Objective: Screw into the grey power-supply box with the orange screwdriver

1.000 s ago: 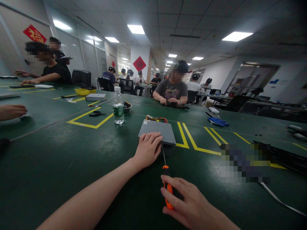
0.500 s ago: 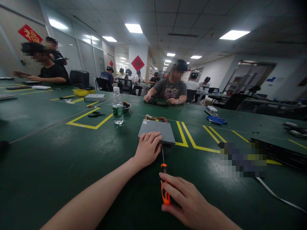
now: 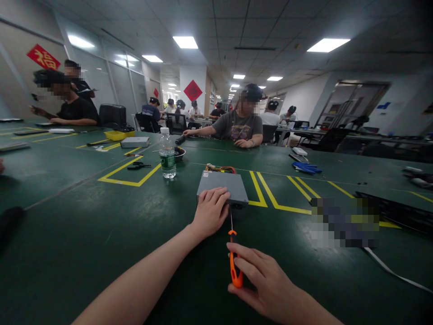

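Observation:
A flat grey metal box [image 3: 225,185] lies on the green table [image 3: 84,225] with coloured wires [image 3: 220,169] coming out of its far end. My left hand [image 3: 210,212] rests on the box's near left corner, fingers curled over its top. My right hand [image 3: 262,280] grips an orange-handled screwdriver [image 3: 235,264]. Its thin shaft points at the box's near side, with the tip at or very close to it.
A water bottle [image 3: 167,155], a small dark bowl [image 3: 179,152] and pliers [image 3: 138,166] sit to the left beyond the box. Blue gloves [image 3: 306,168] lie at the right. A white cable [image 3: 392,280] runs near the right edge. A person [image 3: 241,124] sits opposite; others work further off.
The person opposite has stretched an arm out to the left over the table. My own hands and the screwdriver have barely shifted.

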Action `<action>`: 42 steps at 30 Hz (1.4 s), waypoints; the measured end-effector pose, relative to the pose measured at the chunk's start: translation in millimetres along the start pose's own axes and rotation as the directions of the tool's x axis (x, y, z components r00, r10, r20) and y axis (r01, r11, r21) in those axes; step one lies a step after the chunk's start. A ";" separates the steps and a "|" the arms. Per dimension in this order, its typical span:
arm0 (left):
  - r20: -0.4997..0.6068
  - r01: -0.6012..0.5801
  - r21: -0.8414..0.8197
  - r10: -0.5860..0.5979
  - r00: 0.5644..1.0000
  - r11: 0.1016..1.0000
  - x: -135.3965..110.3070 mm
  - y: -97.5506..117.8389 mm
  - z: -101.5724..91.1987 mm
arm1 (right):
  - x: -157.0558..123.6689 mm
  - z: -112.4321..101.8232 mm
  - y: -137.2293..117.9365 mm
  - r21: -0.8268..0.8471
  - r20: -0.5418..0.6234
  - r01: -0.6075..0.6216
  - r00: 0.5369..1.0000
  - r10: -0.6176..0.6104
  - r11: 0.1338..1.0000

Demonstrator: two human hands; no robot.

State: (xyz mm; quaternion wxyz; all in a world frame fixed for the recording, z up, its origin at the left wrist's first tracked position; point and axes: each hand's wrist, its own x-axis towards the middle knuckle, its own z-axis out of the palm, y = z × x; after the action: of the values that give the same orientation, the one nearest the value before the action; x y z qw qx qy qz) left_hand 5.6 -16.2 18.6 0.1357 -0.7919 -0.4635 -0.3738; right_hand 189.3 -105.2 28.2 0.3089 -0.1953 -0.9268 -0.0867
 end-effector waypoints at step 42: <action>-0.003 -0.004 0.026 0.005 1.000 1.000 -0.4 -0.9 2.6 | -10.5 0.7 4.9 0.064 0.065 -0.031 0.998 0.027 0.997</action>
State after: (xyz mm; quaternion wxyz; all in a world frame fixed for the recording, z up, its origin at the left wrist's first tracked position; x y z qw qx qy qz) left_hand 5.9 -14.6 16.4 0.1475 -0.7905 -0.4663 -0.3686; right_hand 198.6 -103.8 21.5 0.2866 -0.2011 -0.9356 -0.0458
